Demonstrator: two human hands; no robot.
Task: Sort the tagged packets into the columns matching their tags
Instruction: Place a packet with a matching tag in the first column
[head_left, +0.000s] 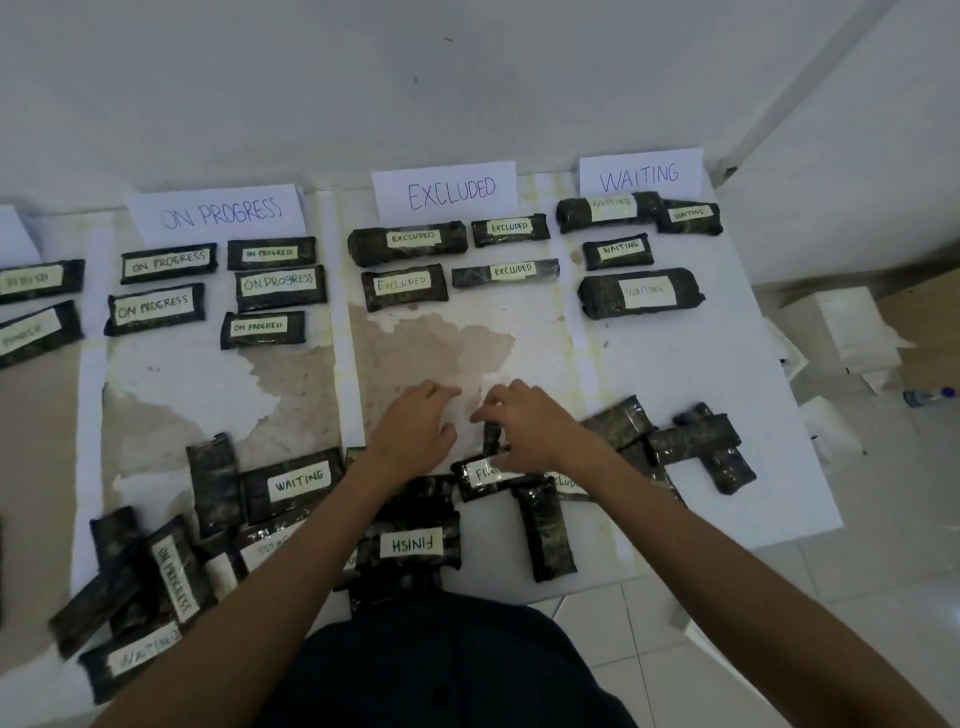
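Note:
Dark wrapped packets with pale handwritten tags lie on a white table (675, 374). Paper headers read ON PROGRESS (221, 213), EXCLUDED (451, 191) and WAITING (640, 175), and matching packets lie in rows below each. Unsorted packets are heaped along the near edge. My right hand (524, 426) hovers over a small upright packet (491, 439) and a FINISH-tagged packet (480, 475), fingers curled toward them; a firm grip is not visible. My left hand (415, 428) rests beside it with fingers spread, holding nothing.
Two FINISH packets (39, 280) lie at the far left. Loose packets include a WAITING one (298, 483), an upside-down FINISH one (410, 545) and an ON PROGRESS one (174, 571). A crossed heap (696, 447) lies at the right. White boxes (841, 322) stand on the floor.

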